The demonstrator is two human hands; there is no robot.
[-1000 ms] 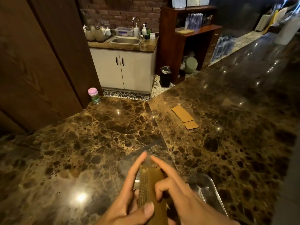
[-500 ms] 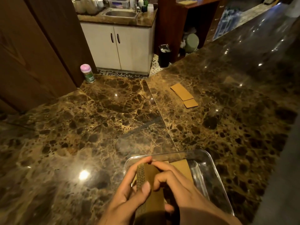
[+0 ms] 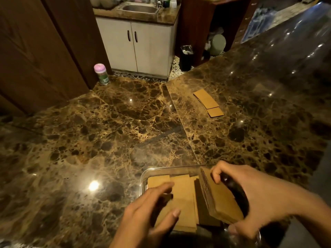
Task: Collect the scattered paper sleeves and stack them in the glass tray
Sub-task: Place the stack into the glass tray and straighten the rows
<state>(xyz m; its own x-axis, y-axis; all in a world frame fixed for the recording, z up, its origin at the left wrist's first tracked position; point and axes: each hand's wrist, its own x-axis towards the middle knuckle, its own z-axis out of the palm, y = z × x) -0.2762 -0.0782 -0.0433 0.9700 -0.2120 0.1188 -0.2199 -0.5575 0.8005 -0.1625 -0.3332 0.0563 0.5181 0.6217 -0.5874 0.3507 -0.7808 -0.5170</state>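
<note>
one bundle of paper sleeves (image 3: 215,196) held in the glass tray (image 3: 143,178)

the bundle was gripped on edge by the right hand (image 3: 254,197), fingers curled round it, and tilted inside the tray beside flat sleeves (image 3: 180,197) laid there. the left hand (image 3: 148,212) was held loosely open over those, gripping nothing. a few loose sleeves (image 3: 207,102) lay well apart on the marble counter (image 3: 107,140). next, the bundle would likely need laying flat, then the far ones fetched.
</note>
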